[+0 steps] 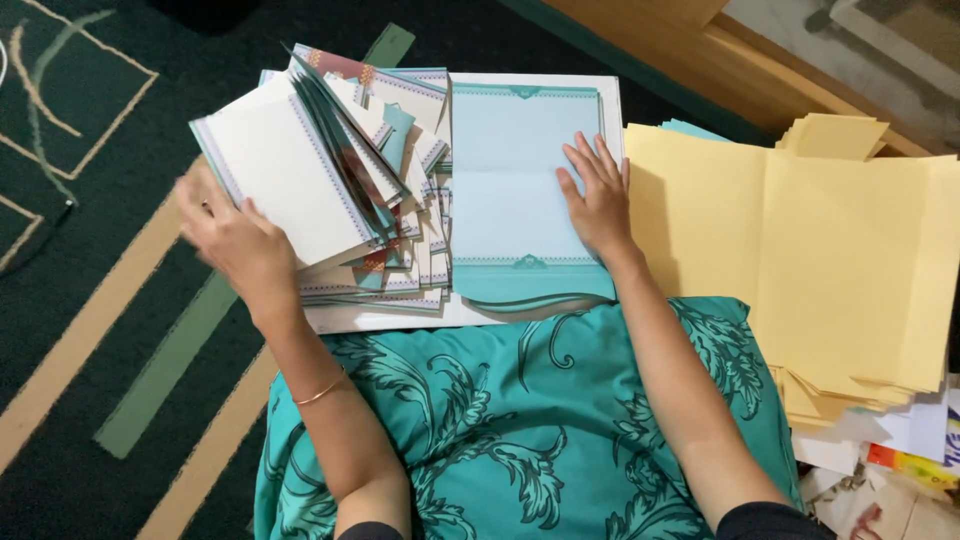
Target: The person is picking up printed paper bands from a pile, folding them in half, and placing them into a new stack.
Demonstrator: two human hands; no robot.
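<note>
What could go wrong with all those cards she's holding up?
1. The left hand tilts up a fanned bunch of cards; loose ones might slip out onto the messy pile of cards underneath.
2. The right hand presses flat on the teal-bordered sheet; a sideways push could crease it.
3. The yellow envelopes are stacked unevenly and might slide off.

Dark green carpet (120, 300) underfoot, crossed by tan and pale green bands (165, 365) running diagonally at its left side, with thin tan outlines toward its upper left corner. Along the carpet's upper right edge, a light wooden furniture piece (700, 40), set at an angle, edged by a green strip. Beyond the wood, at the far upper right, a grey surface (800, 30), blurred. Even, soft indoor light, few shadows.
</note>
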